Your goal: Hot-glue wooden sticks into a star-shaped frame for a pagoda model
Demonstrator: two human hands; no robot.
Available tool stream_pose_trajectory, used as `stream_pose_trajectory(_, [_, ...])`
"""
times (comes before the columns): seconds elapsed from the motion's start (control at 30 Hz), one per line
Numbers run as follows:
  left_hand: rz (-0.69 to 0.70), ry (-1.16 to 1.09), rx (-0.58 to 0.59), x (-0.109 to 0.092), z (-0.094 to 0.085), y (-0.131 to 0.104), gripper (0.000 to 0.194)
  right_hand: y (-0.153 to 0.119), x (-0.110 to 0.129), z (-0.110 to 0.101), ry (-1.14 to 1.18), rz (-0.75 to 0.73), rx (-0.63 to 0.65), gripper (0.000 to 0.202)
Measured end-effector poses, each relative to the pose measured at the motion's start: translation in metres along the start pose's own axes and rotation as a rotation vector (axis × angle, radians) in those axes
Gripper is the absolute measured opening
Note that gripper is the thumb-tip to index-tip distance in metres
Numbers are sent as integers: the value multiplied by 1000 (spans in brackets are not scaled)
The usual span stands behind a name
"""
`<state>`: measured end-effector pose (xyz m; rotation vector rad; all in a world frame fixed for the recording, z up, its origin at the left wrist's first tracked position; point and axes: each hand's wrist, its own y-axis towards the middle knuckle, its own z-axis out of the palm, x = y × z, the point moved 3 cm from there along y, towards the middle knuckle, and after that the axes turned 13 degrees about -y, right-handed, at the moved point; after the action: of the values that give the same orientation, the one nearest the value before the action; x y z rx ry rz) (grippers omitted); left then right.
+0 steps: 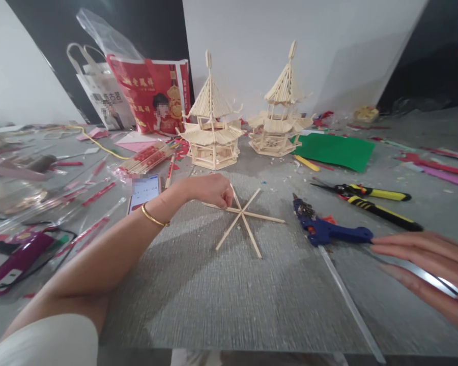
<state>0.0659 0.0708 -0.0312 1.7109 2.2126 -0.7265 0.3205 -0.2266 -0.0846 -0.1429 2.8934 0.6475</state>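
On the grey table lies a star of thin wooden sticks (249, 231) crossing at one centre. My left hand (212, 191), closed with curled fingers, presses at the star's upper left and pinches a stick there; its fingertips are partly hidden. To the right rests a blue hot glue gun (334, 231), nozzle pointing away, with a clear glue stick (347, 300) trailing toward the table's front edge. My right hand (435, 269) is beside the gun's handle, fingertips at its end. Between its fingers is a shiny silver tool (435, 281), which looks like tweezers.
Two wooden-stick pagoda models (213, 134) stand behind the star. Black-and-yellow pliers (381, 206) and green card (334, 151) lie at right. Left are a phone (147, 190), bundled sticks (147, 160), a purple glue gun (21, 262) and plastic scraps. A red bag (152, 96) stands behind.
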Motion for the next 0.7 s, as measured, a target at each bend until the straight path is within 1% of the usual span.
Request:
stream_pose_trajectory(0.2, [9, 22, -6, 0, 0, -2, 18, -4, -1, 3, 41, 20, 13, 34])
stream_pose_trajectory(0.5, [7, -16, -11, -5, 1, -2, 21, -8, -3, 5, 52, 46, 11, 34])
stream_pose_trajectory(0.7, [32, 4, 4, -3, 4, 0, 20, -9, -7, 8, 46, 44, 40, 34])
